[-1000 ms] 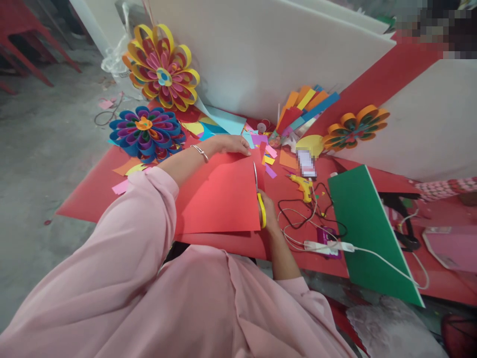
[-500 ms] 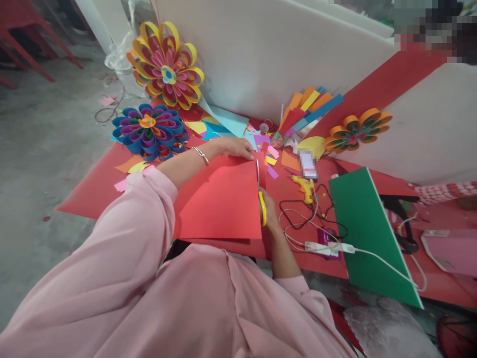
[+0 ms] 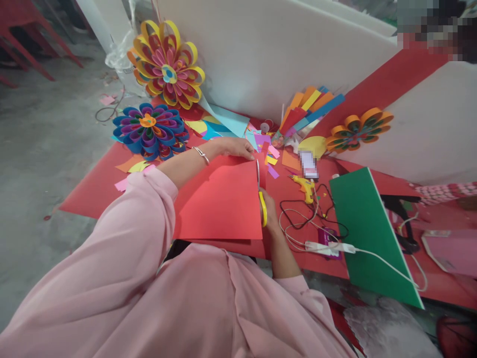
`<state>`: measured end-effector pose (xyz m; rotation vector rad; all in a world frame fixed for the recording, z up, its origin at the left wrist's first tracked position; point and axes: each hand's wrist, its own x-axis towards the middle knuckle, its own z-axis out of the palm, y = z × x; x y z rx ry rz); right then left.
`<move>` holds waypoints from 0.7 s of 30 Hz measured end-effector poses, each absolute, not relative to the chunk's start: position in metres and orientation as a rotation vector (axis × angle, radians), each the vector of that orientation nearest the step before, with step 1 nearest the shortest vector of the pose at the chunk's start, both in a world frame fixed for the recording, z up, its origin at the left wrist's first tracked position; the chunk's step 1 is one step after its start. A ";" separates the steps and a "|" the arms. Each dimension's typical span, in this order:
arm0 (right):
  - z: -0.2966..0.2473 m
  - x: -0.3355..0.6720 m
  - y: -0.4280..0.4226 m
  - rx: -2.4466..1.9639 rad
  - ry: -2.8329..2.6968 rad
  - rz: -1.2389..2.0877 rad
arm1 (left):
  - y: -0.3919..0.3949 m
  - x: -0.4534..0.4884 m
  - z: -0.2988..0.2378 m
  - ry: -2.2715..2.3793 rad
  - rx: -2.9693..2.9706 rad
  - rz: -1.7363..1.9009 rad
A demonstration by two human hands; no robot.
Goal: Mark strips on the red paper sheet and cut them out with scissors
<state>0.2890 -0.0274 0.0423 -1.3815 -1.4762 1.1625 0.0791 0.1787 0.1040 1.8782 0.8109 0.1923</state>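
Observation:
A large sheet of red paper [image 3: 219, 201] is held in front of my body. My left hand [image 3: 240, 148] pinches its far edge near the right corner, a bracelet on that wrist. Scissors with yellow handles [image 3: 264, 209] are in my right hand [image 3: 271, 211], which is partly hidden behind the sheet. Their blades lie along the right side of the paper and point away from me, the tips close to my left fingers. A narrow red strip [image 3: 263, 166] shows just right of the blades.
Paper-loop flowers [image 3: 149, 130] stand at the left and back. Coloured strips [image 3: 309, 107] fan out behind small scraps. On the right lie a yellow glue gun [image 3: 304, 189], a phone [image 3: 308, 164], tangled cables, a white power strip [image 3: 330, 247] and a green board [image 3: 372, 236].

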 end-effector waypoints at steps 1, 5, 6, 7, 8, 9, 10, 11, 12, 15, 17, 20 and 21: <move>0.043 0.289 -0.028 -1.386 -1.475 1.155 | 0.179 0.079 0.104 0.814 1.881 0.191; 0.043 0.288 -0.028 -1.389 -1.454 1.153 | 0.178 0.081 0.105 0.843 1.878 0.188; 0.043 0.288 -0.028 -1.391 -1.450 1.155 | 0.178 0.081 0.105 0.848 1.871 0.186; 0.043 0.288 -0.028 -1.396 -1.447 1.153 | 0.177 0.081 0.105 0.851 1.865 0.187; 0.043 0.288 -0.028 -1.400 -1.449 1.148 | 0.177 0.082 0.105 0.850 1.862 0.188; 0.042 0.288 -0.028 -1.405 -1.453 1.138 | 0.177 0.082 0.105 0.847 1.864 0.191; 0.042 0.288 -0.028 -1.407 -1.457 1.128 | 0.177 0.082 0.105 0.842 1.870 0.192; 0.042 0.288 -0.028 -1.406 -1.461 1.120 | 0.177 0.082 0.105 0.838 1.878 0.194; 0.042 0.288 -0.028 -1.403 -1.463 1.119 | 0.177 0.083 0.105 0.836 1.885 0.193; 0.041 0.288 -0.029 -1.404 -1.461 1.129 | 0.176 0.083 0.107 0.853 1.882 0.190; 0.041 0.289 -0.029 -1.419 -1.470 1.121 | 0.175 0.083 0.107 0.872 1.879 0.187; 0.040 0.289 -0.028 -1.433 -1.484 1.092 | 0.175 0.083 0.107 0.865 1.888 0.191; 0.039 0.289 -0.028 -1.431 -1.482 1.088 | 0.175 0.083 0.107 0.855 1.890 0.189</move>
